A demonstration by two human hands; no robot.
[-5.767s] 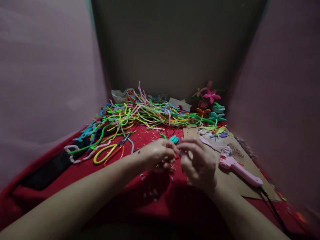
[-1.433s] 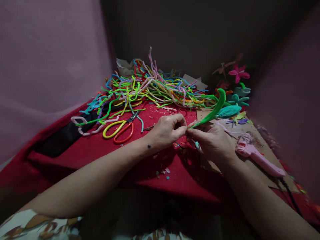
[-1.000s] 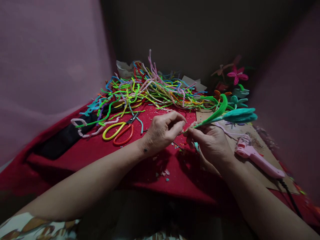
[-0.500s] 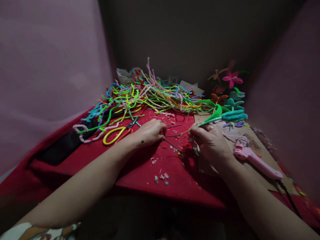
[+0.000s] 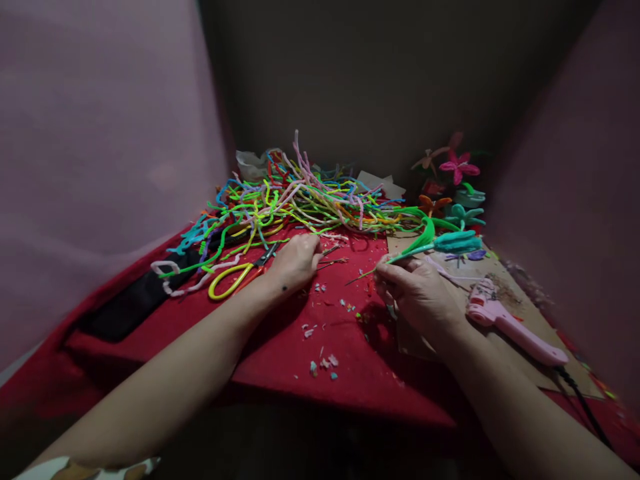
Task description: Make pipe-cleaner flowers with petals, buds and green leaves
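My right hand (image 5: 420, 293) pinches the stem of a teal pipe-cleaner flower (image 5: 457, 241) with a long green leaf. The flower head points right, and its thin bare stem end sticks out leftward past my fingers. My left hand (image 5: 299, 260) is closed low over the red cloth, left of that stem end and apart from it. Dark thin wires (image 5: 333, 261) poke out beside its curled fingers; the grip itself is hidden behind the hand. Yellow-and-red-handled scissors (image 5: 230, 281) lie just left of my left hand, partly covered by it.
A tangled heap of coloured pipe cleaners (image 5: 320, 200) spreads along the back. On the right, a pink glue gun (image 5: 517, 327) with a black cord rests on a cardboard sheet (image 5: 505, 367). Finished flowers (image 5: 460, 167) stand behind it. Clippings (image 5: 325, 363) litter the red cloth (image 5: 280, 363).
My left hand has drawn slightly left, away from the flower's stem end. A wire that slanted to the lower right from it no longer lies there. My right hand keeps the flower.
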